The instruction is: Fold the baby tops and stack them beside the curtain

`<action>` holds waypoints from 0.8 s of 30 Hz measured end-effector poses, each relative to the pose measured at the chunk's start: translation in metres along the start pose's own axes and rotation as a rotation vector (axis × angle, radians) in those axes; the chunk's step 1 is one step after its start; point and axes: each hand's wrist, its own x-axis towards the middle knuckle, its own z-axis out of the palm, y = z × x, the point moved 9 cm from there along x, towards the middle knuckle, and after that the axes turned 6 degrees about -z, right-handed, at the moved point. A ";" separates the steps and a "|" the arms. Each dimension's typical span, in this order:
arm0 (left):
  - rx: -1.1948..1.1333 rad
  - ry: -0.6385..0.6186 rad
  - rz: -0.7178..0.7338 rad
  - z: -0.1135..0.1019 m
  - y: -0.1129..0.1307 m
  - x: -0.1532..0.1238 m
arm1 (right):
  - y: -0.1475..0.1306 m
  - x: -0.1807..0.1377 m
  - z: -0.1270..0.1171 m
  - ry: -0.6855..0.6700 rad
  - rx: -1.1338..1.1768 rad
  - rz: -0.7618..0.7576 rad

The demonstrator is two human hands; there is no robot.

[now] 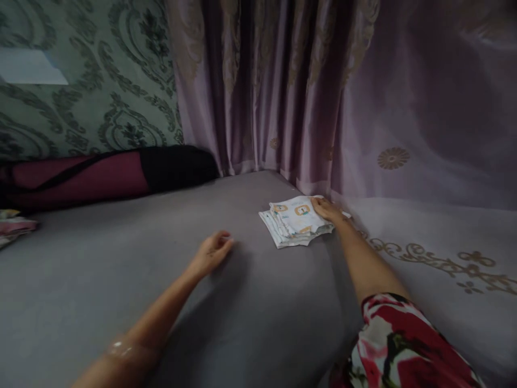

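A small stack of folded white diapers (297, 218) with orange and teal prints lies on the grey bed sheet, near the foot of the curtain. My right hand (328, 209) is at the stack's right edge, its fingers bent over the corner of the top diaper; the thumb side is partly hidden. To the left of the stack, my left hand (212, 252) hovers just above the sheet, apart from the diapers. Its fingers are loosely curled with the thumb apart from them, and I see nothing in it.
Grey sheet (121, 269) covers the bed. A long maroon and black bag (109, 175) lies along the patterned wall. Pinkish-purple curtains (274, 97) hang down to the bed at the back and right. Some folded fabric (16, 226) shows at the left edge.
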 end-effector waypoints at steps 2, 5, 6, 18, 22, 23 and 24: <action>0.182 0.119 -0.035 -0.051 -0.032 -0.016 | -0.010 -0.005 -0.006 0.050 -0.013 -0.013; 0.400 0.278 -0.093 -0.118 -0.071 -0.041 | -0.046 -0.018 -0.007 0.153 -0.068 -0.132; 0.452 0.308 -0.111 -0.135 -0.081 -0.048 | -0.059 -0.024 -0.002 0.160 -0.085 -0.174; 1.047 0.537 -0.148 -0.178 -0.109 -0.087 | -0.117 -0.040 0.019 0.198 -0.104 -0.315; 1.060 0.550 -0.155 -0.179 -0.110 -0.086 | -0.149 -0.053 0.046 0.195 -0.075 -0.531; 1.058 0.553 -0.155 -0.180 -0.111 -0.087 | -0.152 -0.056 0.052 0.192 -0.076 -0.556; 1.056 0.555 -0.151 -0.181 -0.113 -0.087 | -0.154 -0.058 0.055 0.189 -0.076 -0.573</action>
